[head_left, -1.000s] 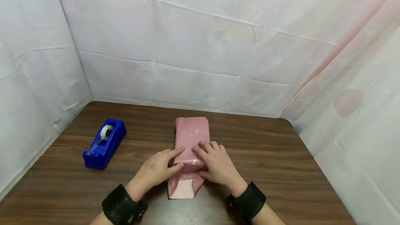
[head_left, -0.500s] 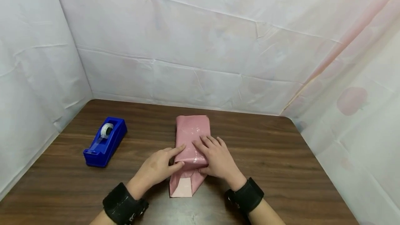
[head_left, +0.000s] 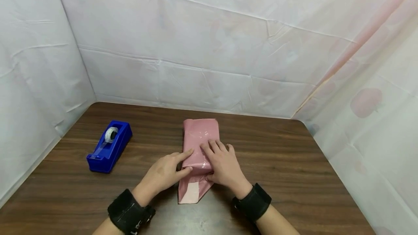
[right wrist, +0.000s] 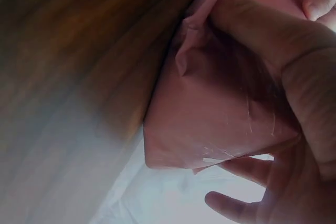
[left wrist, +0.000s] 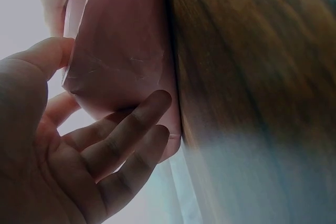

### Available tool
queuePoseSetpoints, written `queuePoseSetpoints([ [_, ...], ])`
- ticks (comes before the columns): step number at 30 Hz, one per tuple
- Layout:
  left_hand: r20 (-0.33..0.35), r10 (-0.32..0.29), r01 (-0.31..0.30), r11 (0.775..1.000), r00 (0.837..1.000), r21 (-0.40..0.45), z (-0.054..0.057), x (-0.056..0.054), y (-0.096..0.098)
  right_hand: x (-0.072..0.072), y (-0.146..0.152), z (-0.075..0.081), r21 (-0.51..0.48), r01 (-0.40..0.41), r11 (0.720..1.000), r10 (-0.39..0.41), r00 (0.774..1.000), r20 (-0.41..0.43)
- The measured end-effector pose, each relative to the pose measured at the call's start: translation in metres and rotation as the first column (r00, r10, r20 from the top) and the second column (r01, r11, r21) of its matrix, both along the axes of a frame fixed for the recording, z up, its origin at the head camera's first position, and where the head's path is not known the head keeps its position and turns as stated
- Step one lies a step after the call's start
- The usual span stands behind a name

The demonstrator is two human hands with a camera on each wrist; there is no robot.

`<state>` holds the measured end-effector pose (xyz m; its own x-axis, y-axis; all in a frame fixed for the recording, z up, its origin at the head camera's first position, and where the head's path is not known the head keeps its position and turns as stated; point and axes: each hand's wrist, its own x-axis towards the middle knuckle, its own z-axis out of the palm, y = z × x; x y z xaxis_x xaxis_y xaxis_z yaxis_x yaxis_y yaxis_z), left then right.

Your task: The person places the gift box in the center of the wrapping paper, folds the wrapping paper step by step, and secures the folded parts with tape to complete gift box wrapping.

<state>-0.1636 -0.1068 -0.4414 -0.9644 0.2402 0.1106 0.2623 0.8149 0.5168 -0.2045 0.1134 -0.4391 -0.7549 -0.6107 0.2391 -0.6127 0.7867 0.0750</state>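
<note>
A box wrapped in glossy pink paper (head_left: pixel 197 133) lies lengthwise before me, strips of clear tape on its top. At its near end the loose wrapping flap (head_left: pixel 191 193) sticks out over the table, its pale inner side showing. My left hand (head_left: pixel 162 172) holds the box's left side, thumb at the near top edge and index finger on top; its other fingers (left wrist: pixel 131 140) bend along the side face. My right hand (head_left: pixel 226 166) lies over the right top edge with fairly straight fingers, while its thumb (right wrist: pixel 262 30) presses the folded paper in at the near end.
A blue tape dispenser (head_left: pixel 110 147) with a clear roll stands to the left on the brown wooden table (head_left: pixel 271 155). White cloth (head_left: pixel 196 39) hangs behind the table and along both sides. Each wrist wears a black band (head_left: pixel 128 211).
My right hand has shifted a little left, its thumb pushing the right side of the near flap inward. The pale strip there has narrowed. My left hand stays in place.
</note>
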Motion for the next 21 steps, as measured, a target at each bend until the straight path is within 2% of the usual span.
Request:
queuePoseSetpoints([
  [3, -0.003, 0.007, -0.007, 1.000, 1.000, -0.011, 0.000, 0.000, 0.000, 0.005, 0.006, 0.004, -0.034, -0.024, 0.999, 0.025, 0.999, 0.046],
  [5, -0.006, 0.008, -0.008, 1.000, 1.000, -0.016, 0.000, 0.000, 0.000, 0.012, 0.014, 0.010, -0.090, -0.054, 0.994, 0.059, 0.997, 0.053],
  [9, -0.001, 0.005, -0.005, 1.000, 1.000, -0.009, 0.000, -0.002, 0.002, 0.029, 0.033, 0.024, -0.242, -0.098, 0.965, 0.100, 0.995, -0.003],
  [11, 0.004, 0.007, -0.007, 1.000, 1.000, -0.003, 0.000, -0.002, 0.002, 0.036, 0.040, 0.027, -0.280, -0.099, 0.955, 0.114, 0.993, 0.037],
  [13, 0.009, 0.011, -0.011, 1.000, 1.000, 0.003, 0.000, -0.002, 0.001, 0.042, 0.045, 0.026, -0.253, -0.104, 0.962, 0.142, 0.981, 0.135],
  [16, 0.009, 0.016, -0.016, 1.000, 1.000, 0.006, 0.001, -0.002, 0.000, 0.046, 0.047, 0.019, -0.127, -0.149, 0.981, 0.177, 0.951, 0.255],
  [18, 0.007, 0.017, -0.017, 1.000, 1.000, 0.007, 0.001, -0.002, -0.001, 0.048, 0.046, 0.012, -0.054, -0.204, 0.978, 0.211, 0.943, 0.256],
  [21, 0.010, 0.015, -0.015, 1.000, 1.000, 0.006, -0.001, -0.001, -0.001, 0.049, 0.045, 0.006, 0.002, -0.244, 0.970, 0.239, 0.950, 0.200],
])
